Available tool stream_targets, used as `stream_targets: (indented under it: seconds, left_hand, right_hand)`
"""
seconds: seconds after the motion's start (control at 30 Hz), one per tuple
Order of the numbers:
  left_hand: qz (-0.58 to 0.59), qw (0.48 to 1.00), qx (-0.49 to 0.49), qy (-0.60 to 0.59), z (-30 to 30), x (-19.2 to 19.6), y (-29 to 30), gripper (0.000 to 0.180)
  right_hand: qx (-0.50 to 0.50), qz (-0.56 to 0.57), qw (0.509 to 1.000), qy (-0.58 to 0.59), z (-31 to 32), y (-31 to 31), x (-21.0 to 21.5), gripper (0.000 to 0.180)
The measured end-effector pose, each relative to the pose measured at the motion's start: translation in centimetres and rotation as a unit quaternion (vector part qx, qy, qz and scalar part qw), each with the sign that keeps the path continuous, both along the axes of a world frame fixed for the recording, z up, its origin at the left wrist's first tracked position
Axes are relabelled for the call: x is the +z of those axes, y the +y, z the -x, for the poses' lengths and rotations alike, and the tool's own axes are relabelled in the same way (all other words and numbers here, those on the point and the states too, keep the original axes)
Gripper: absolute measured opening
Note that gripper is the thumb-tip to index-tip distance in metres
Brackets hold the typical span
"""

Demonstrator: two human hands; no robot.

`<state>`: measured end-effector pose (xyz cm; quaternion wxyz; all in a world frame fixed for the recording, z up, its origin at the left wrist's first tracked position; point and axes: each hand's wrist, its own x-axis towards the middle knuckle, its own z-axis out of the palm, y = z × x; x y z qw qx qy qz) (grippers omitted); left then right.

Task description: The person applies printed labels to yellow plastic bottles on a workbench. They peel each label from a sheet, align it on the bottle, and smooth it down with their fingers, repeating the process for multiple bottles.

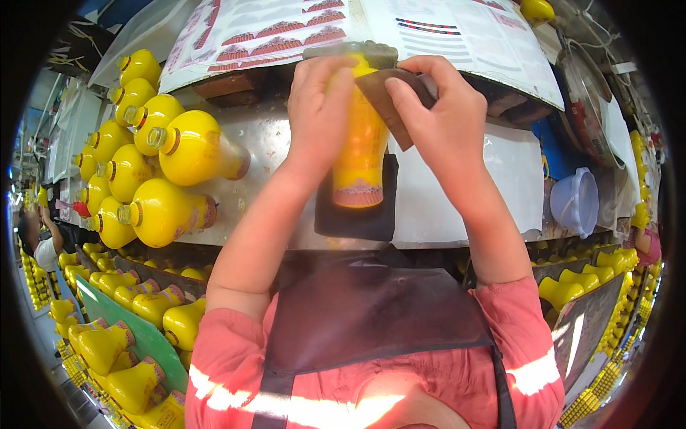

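Observation:
A glossy yellow bottle (pixel 361 161) lies on a dark pad (pixel 355 225), its purplish patterned band at the end nearest me. My left hand (pixel 318 107) is closed round the far part of the bottle, along its left side; the fingertips are somewhat blurred. Between the thumb and fingers of my right hand (pixel 443 104) is a flat, brown, stiff-looking scraper (pixel 389 104). Its edge lies over the bottle's upper right side, and I cannot tell whether it touches. A dark, crumpled cloth-like thing (pixel 382 53) sits just past the bottle's far end.
Several yellow bottles (pixel 193 146) lie grouped on the left. Printed decal sheets (pixel 279 32) rest on a raised board ahead. A white sheet (pixel 457 193) covers the bench on the right, beside a pale plastic tub (pixel 574 202). More bottles (pixel 136 379) fill racks below on both sides.

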<state>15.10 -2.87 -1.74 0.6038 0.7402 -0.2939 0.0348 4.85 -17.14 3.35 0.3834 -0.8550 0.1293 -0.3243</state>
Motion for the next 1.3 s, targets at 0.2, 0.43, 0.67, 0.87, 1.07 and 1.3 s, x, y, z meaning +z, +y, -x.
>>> stream_targets:
  seconds: [0.2, 0.43, 0.67, 0.87, 1.07, 1.3]
  left_hand:
    - [-0.076, 0.995, 0.04, -0.057, 0.7, 1.1, -0.2, 0.034]
    - [-0.074, 0.996, 0.043, -0.003, 0.4, 1.5, -0.4, 0.034]
    - [0.017, 0.998, 0.005, 0.058, -0.3, -0.4, -0.1, 0.024]
    - [0.071, 0.992, -0.006, 0.102, -0.6, -0.9, -0.2, 0.031]
    - [0.182, 0.935, -0.026, 0.303, 0.6, -0.2, -0.1, 0.044]
    - [0.226, 0.895, -0.1, 0.371, 1.1, 0.6, 0.9, 0.055]
  right_hand:
    - [-0.019, 0.085, 0.994, 0.059, -0.7, -1.1, 0.6, 0.025]
    - [0.032, 0.208, 0.959, -0.189, 1.8, -1.6, -3.3, 0.028]
    - [0.285, 0.153, 0.937, -0.131, 5.9, 2.2, -5.6, 0.022]
    - [0.029, -0.235, 0.966, -0.104, 3.2, 1.6, -5.6, 0.018]
    - [0.228, 0.198, 0.932, -0.202, 4.7, 2.9, -5.5, 0.029]
    - [0.236, 0.275, 0.917, -0.168, 3.5, 2.1, -4.1, 0.034]
